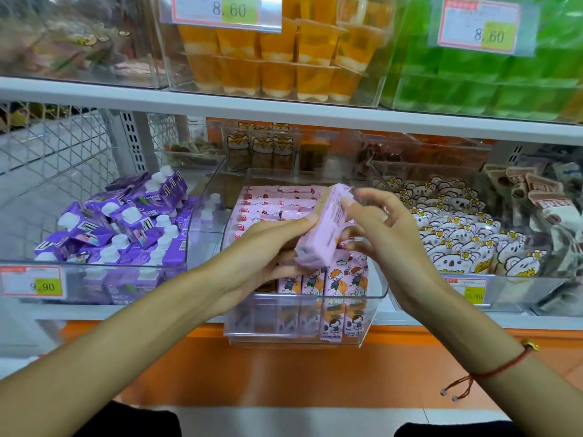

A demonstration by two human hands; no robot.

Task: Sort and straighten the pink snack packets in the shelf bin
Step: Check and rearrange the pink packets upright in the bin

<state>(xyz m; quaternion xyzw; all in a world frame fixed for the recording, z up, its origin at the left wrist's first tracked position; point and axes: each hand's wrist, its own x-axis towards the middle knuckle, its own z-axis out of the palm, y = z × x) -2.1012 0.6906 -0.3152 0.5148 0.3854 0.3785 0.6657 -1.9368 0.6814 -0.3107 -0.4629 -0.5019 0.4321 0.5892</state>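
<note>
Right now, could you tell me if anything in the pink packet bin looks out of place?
Yes: one pink packet is tilted above the bin, held between both hands, while the packets at the front stand upright.

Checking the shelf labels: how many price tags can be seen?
4: two "8.60" tags on the upper bins, a "9.90" tag on the purple bin, and one lower right, partly hidden behind the right hand's wrist.
</note>
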